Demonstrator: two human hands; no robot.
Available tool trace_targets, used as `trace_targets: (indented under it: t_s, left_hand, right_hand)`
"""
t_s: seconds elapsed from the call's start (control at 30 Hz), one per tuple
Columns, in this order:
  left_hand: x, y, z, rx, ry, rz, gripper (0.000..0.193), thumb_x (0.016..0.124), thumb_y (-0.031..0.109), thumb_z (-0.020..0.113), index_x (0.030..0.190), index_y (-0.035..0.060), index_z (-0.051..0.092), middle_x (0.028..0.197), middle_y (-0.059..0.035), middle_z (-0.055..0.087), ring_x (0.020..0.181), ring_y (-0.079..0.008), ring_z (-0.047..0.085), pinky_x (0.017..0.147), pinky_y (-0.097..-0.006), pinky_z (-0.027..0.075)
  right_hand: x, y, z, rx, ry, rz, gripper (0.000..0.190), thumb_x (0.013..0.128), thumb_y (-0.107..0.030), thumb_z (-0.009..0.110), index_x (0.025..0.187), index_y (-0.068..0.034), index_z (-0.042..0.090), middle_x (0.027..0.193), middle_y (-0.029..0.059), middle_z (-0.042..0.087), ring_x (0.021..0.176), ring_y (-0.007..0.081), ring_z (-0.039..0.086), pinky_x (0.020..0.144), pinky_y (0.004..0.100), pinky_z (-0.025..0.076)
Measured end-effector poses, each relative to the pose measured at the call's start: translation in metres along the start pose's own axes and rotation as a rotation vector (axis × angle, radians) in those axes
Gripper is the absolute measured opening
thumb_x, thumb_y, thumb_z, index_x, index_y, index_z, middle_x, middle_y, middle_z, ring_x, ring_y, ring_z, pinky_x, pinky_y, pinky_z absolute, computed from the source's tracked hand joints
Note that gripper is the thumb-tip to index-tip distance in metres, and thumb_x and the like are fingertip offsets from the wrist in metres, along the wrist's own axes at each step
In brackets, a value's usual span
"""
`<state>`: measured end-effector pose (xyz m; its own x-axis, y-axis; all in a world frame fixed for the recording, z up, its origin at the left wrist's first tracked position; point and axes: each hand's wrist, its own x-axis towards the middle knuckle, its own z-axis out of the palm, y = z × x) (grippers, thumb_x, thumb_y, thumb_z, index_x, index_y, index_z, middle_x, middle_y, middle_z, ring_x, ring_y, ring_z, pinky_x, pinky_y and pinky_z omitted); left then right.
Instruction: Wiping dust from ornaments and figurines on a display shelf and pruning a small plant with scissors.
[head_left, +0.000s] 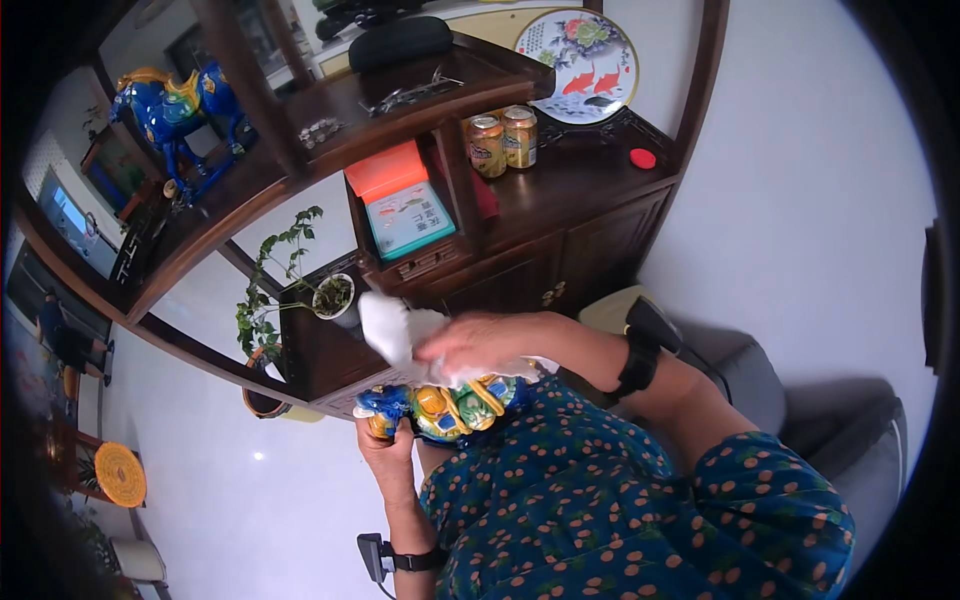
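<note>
A glazed ceramic animal figurine (457, 409) in blue, green and yellow lies across the front of my body. My left hand (388, 450) grips it at its left end, with the thumb over the blue and yellow part. Above the figurine, a white cloth (397, 326) is bunched in my right hand (476, 345), which looks blurred. Part of the cloth hangs over the figurine's upper side and covers some of it. The figurine's underside is hidden.
Close ahead stands a dark wooden display shelf (495, 262) with a potted plant (332, 296), drink cans (487, 150), a decorated plate (581, 67), a boxed item (409, 217) and a blue glazed horse figurine (176, 112). Grey seating (739, 382) is at right. A person (64, 334) stands far left.
</note>
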<state>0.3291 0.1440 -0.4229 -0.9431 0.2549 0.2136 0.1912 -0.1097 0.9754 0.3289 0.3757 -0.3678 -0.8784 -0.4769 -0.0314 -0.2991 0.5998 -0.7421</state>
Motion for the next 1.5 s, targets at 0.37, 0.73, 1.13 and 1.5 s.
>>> trace_targets:
  t_s: [0.37, 0.73, 1.13, 1.5]
  left_hand:
    - [-0.003, -0.008, -0.009, 0.027, 0.011, -0.002, 0.034, 0.073, -0.006, 0.055, 0.106, 0.0018, 0.050, 0.094, -0.0041, 0.057, 0.084, -0.0107, 0.054, 0.079, -0.0246, 0.044]
    - [0.019, -0.010, 0.007, 0.119, 0.072, 0.059, 0.023, 0.075, -0.001, 0.056, 0.097, 0.0015, 0.051, 0.086, -0.0024, 0.051, 0.079, -0.0094, 0.047, 0.074, -0.0222, 0.040]
    - [0.028, -0.022, 0.007, 0.139, 0.105, 0.086, 0.017, 0.075, 0.003, 0.057, 0.091, 0.0026, 0.051, 0.080, -0.0024, 0.050, 0.072, -0.0089, 0.045, 0.069, -0.0226, 0.041]
    - [0.037, -0.018, 0.011, 0.284, 0.137, 0.116, 0.020, 0.074, 0.005, 0.057, 0.093, 0.0014, 0.051, 0.078, -0.0054, 0.052, 0.072, -0.0119, 0.048, 0.070, -0.0247, 0.042]
  right_hand:
    - [-0.033, 0.064, 0.008, 0.385, -0.101, 0.368, 0.048, 0.082, -0.035, 0.054, 0.122, -0.007, 0.054, 0.118, 0.0126, 0.056, 0.110, 0.0200, 0.052, 0.091, 0.0313, 0.040]
    - [-0.076, 0.097, 0.118, 1.024, 0.472, 0.362, 0.037, 0.086, -0.022, 0.059, 0.120, -0.007, 0.053, 0.115, 0.0080, 0.058, 0.107, 0.0175, 0.054, 0.097, 0.0299, 0.040]
    - [-0.097, 0.059, 0.119, 0.772, 0.902, 0.593, 0.026, 0.092, -0.007, 0.044, 0.115, -0.006, 0.055, 0.101, 0.0093, 0.062, 0.091, 0.0171, 0.059, 0.085, 0.0285, 0.046]
    - [-0.114, 0.019, 0.148, -0.053, 0.782, 0.294, 0.020, 0.083, -0.004, 0.050, 0.104, -0.004, 0.052, 0.092, 0.0180, 0.061, 0.083, 0.0310, 0.063, 0.072, 0.0338, 0.050]
